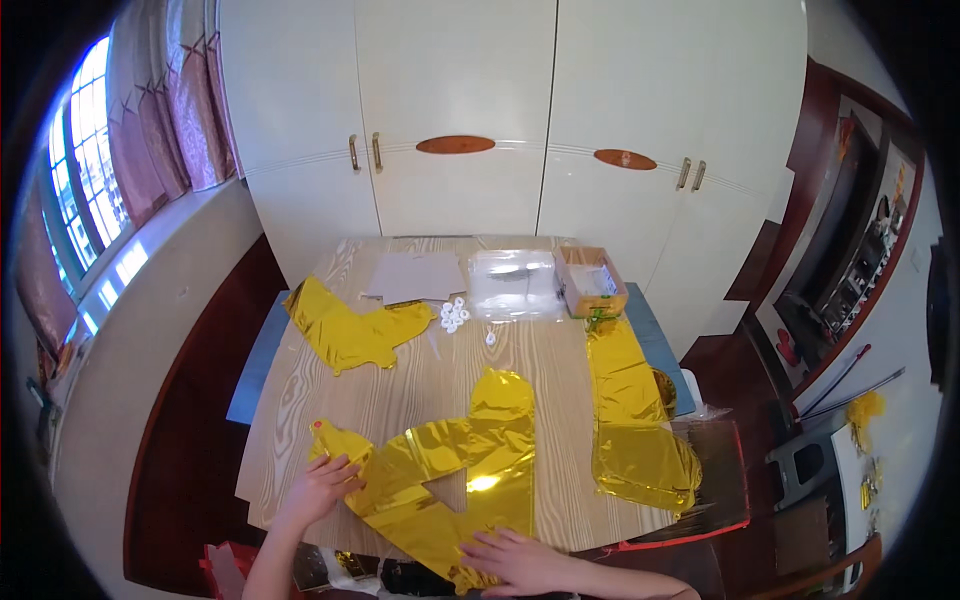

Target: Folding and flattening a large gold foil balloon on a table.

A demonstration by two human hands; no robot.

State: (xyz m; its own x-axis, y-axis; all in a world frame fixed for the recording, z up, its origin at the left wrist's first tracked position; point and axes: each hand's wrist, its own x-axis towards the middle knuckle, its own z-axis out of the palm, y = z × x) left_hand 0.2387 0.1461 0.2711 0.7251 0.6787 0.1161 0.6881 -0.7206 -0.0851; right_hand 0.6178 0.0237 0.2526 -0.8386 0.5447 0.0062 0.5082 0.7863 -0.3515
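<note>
A flat gold foil balloon shaped like a letter A (503, 440) lies on the wooden table, its lower corner reaching over the near edge. My left hand (322, 488) rests on its left corner with the fingers spread. Close to the near edge, my right hand (515, 560) lies across the lower corner, fingers stretched out on the foil. A second flat gold foil balloon (350, 330) is at the far left of the table. An L-shaped gold foil balloon (630, 440) runs along the right edge, its foot partly past the edge.
Toward the back of the wooden table (570, 400) are pale card sheets (415, 276), several small white rings (453, 315), clear plastic packaging (515, 283) and a wooden box (590, 280). A blue bench (662, 345) shows beyond the right edge. White cabinets (460, 70) stand behind.
</note>
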